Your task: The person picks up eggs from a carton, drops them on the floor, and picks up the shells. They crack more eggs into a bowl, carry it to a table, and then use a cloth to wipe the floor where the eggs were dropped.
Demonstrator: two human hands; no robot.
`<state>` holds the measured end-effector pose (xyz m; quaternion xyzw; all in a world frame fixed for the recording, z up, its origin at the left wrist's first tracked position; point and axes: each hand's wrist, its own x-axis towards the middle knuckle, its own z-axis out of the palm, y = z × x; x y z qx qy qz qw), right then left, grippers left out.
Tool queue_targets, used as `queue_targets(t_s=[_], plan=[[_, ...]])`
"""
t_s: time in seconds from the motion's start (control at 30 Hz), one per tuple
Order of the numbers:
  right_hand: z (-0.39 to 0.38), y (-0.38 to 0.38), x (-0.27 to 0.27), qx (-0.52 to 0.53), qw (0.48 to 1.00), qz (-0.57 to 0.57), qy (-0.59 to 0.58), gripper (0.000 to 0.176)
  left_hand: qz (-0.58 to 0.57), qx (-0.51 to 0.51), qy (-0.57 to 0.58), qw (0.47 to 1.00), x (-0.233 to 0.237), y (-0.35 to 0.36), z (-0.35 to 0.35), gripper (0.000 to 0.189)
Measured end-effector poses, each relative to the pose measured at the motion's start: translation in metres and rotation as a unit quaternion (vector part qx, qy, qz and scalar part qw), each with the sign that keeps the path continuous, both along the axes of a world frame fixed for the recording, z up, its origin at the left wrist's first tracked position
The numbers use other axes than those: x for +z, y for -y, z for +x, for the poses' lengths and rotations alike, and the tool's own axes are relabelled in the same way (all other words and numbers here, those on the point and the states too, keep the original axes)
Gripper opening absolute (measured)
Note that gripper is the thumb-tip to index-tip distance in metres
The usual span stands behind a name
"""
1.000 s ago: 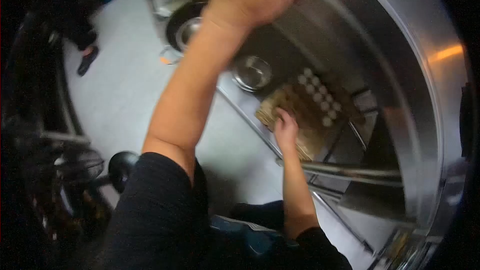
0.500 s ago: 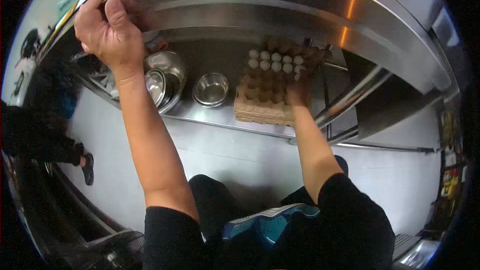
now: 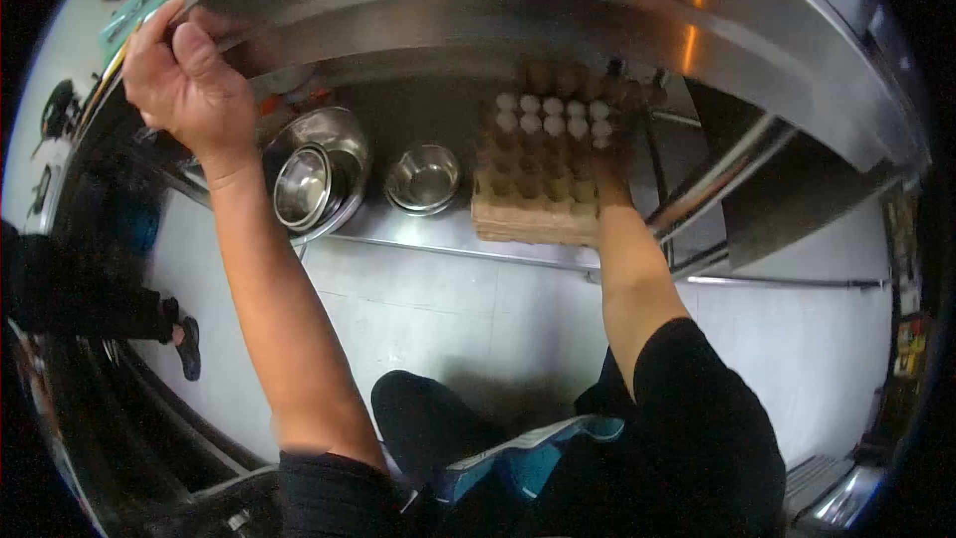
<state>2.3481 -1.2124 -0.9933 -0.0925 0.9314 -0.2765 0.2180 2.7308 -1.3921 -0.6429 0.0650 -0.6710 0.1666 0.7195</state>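
Observation:
Below a steel counter, white eggs (image 3: 554,120) fill the back rows of a brown cardboard egg tray (image 3: 538,186), while its front cups are bare. The tray tops a stack of similar trays on a low steel shelf. My right hand (image 3: 613,154) reaches in at the tray's right side, close beside the last eggs. Shadow hides its fingers, so I cannot tell what they grip. Higher up on the left, my left hand (image 3: 189,90) has its fingers curled at the edge of the steel counter (image 3: 398,15), thumb apart.
Metal bowls (image 3: 425,179) stand left of the trays, and a larger bowl (image 3: 344,139) holds smaller ones (image 3: 303,186). A steel leg (image 3: 722,174) slants close by my right forearm. At far left, another person's leg and dark shoe (image 3: 189,347) show on the pale floor.
The view has shifted slightly. My left hand stays at the counter edge, and my right hand remains at the tray's right side, a little farther back. The eggs look unchanged.

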Motion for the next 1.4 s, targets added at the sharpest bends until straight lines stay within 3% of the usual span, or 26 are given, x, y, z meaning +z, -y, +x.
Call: queue_targets(t_s=[0.07, 0.1, 0.13, 0.17, 0.27, 0.33, 0.4, 0.43, 0.47, 0.5, 0.53, 0.6, 0.67, 0.7, 0.87, 0.93, 1.03, 1.07, 1.1, 1.13, 1.2, 1.4], plan=[[0.012, -0.004, -0.011, 0.035, 0.997, -0.037, -0.063, 0.068, -0.024, -0.019, -0.047, 0.998, -0.002, 0.01, -0.003, 0.034], [0.014, -0.003, -0.011, 0.054, 0.993, -0.056, -0.089, 0.068, -0.045, 0.107, -0.021, 0.993, -0.002, 0.003, 0.007, 0.031], [0.015, -0.002, -0.011, 0.068, 0.989, -0.069, -0.108, 0.068, 0.018, 0.136, 0.045, 0.989, -0.004, -0.002, 0.017, 0.028], [0.017, -0.003, -0.012, 0.074, 0.986, -0.08, -0.123, 0.068, -0.014, 0.12, 0.027, 0.992, -0.001, -0.011, 0.014, 0.021], [0.018, -0.009, -0.011, 0.082, 0.977, -0.102, -0.169, 0.069, 0.081, 0.003, -0.061, 0.995, -0.02, -0.039, 0.014, 0.03], [0.024, -0.016, -0.003, 0.085, 0.969, -0.111, -0.204, 0.069, 0.171, -0.119, -0.104, 0.972, -0.062, -0.054, 0.019, 0.039], [0.044, -0.02, 0.014, 0.096, 0.957, -0.133, -0.241, 0.069, 0.284, -0.185, -0.046, 0.94, -0.127, -0.072, 0.027, 0.026], [0.059, -0.021, 0.023, 0.111, 0.947, -0.151, -0.263, 0.069, 0.441, -0.191, -0.044, 0.876, -0.158, -0.098, 0.025, 0.017], [0.08, -0.02, 0.031, 0.131, 0.934, -0.174, -0.281, 0.069, 0.576, -0.282, -0.073, 0.764, -0.212, -0.104, 0.023, 0.014], [0.098, -0.02, 0.024, 0.191, 0.897, -0.207, -0.341, 0.061, 0.672, -0.284, -0.021, 0.684, -0.266, -0.115, 0.027, 0.03], [0.121, -0.02, 0.018, 0.251, 0.848, -0.241, -0.399, 0.054, 0.809, -0.311, -0.071, 0.494, -0.307, -0.135, 0.023, 0.04], [0.174, -0.037, 0.041, 0.405, 0.84, -0.314, -0.178, 0.053, 0.856, -0.417, -0.114, 0.284, -0.344, -0.17, 0.021, 0.046], [0.208, -0.047, 0.026, 0.478, 0.734, -0.38, -0.296, 0.05, 0.843, -0.477, -0.155, 0.195, -0.353, -0.187, 0.022, 0.046], [0.222, -0.055, 0.027, 0.507, 0.739, -0.353, -0.27, 0.049, 0.833, -0.504, -0.174, 0.148, -0.356, -0.191, 0.02, 0.046], [0.256, -0.062, 0.032, 0.592, 0.703, -0.311, -0.241, 0.052, 0.774, -0.579, -0.219, 0.134, -0.347, -0.187, 0.014, 0.047], [0.255, -0.06, 0.035, 0.635, 0.684, -0.285, -0.218, 0.056, 0.803, -0.533, -0.234, 0.127, -0.36, -0.186, 0.012, 0.04], [0.221, -0.041, 0.046, 0.581, 0.723, -0.227, -0.298, 0.056, 0.815, -0.52, -0.231, 0.111, -0.369, -0.18, 0.014, 0.034], [0.201, -0.029, 0.058, 0.47, 0.861, -0.116, -0.158, 0.056, 0.823, -0.505, -0.23, 0.12, -0.368, -0.179, 0.014, 0.035], [0.178, -0.014, 0.075, 0.329, 0.944, 0.0, -0.008, 0.057, 0.83, -0.491, -0.23, 0.13, -0.365, -0.179, 0.013, 0.036], [0.139, 0.004, 0.03, 0.239, 0.912, -0.213, -0.257, 0.054, 0.836, -0.481, -0.227, 0.132, -0.363, -0.179, 0.013, 0.034], [0.072, 0.024, 0.01, 0.137, 0.892, -0.21, -0.377, 0.054, 0.847, -0.462, -0.221, 0.139, -0.359, -0.178, 0.013, 0.031], [0.003, 0.03, -0.036, 0.064, 0.928, -0.13, -0.342, 0.052, 0.846, -0.477, -0.17, 0.165, -0.366, -0.172, 0.02, 0.019]])
